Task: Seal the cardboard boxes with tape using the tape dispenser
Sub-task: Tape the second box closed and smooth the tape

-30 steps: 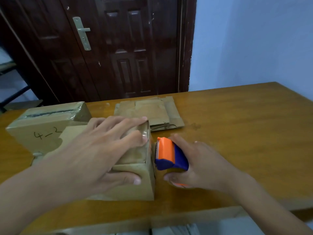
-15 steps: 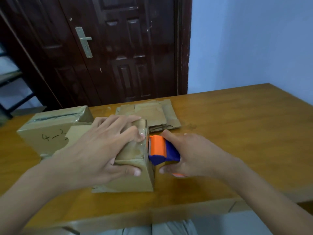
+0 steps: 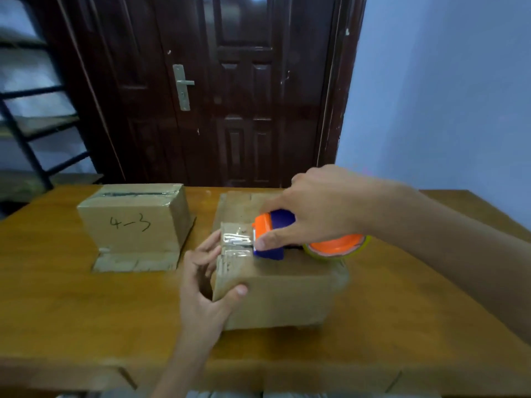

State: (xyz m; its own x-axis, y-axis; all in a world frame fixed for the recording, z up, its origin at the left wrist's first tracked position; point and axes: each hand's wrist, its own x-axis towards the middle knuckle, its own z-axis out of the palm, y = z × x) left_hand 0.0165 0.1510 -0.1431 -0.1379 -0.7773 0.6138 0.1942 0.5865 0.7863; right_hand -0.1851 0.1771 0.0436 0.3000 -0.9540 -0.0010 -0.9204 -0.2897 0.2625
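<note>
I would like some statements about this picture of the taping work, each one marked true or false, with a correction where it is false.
1. The right hand holds the tape dispenser on top of the near box. True.
2. The left hand lies flat on the table. False: it grips the near box at its left corner.
3. The far box has "4-3" written on it. True.
4. The door behind stands wide open. False: it is closed.

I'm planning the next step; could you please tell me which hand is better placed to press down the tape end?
Probably left: the left hand grips the box beside the tape; the right hand holds the dispenser.
</note>
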